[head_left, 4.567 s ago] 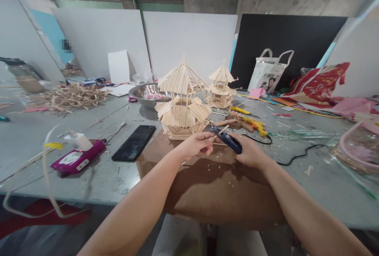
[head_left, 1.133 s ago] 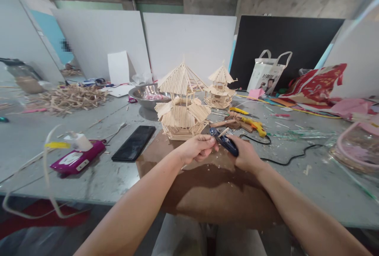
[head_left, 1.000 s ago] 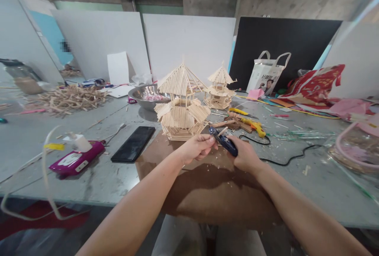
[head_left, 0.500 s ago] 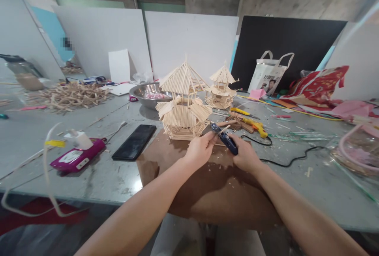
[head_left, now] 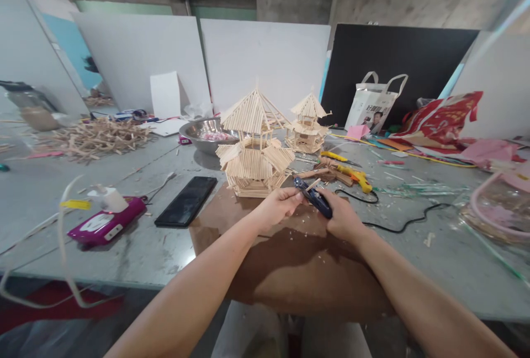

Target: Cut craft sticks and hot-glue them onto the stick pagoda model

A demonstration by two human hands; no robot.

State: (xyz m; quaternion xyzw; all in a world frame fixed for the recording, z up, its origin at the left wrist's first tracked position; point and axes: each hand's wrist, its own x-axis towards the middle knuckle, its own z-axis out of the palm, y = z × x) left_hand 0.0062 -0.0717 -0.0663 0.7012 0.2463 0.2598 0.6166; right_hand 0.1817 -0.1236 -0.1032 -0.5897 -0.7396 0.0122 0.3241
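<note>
Grey counter [head_left: 136, 261] on my feed; clock centred on the larger pavilion [head_left: 256, 151]. Five o'clock: left hand [head_left: 275, 207], pinching a thin stick [head_left: 313, 184]. Four: stick's far end past blue pliers [head_left: 318, 201], right hand [head_left: 344, 215] clenched round them. I judge the stick light, stiff, snappable; pinch near the pliers.

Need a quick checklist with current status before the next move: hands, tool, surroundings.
1. Right hand gripping blue hand tool: ok.
2. Left hand pinching pale stick: ok, though the pinch is partly hidden.
3. Left fingertips clear of the tool's tip: cannot tell, very close.
4. Larger stick pagoda upright: ok.
5. Cardboard free of scraps: not ok, pale bits scattered.
6. Black phone apart from both hands: ok.
</note>
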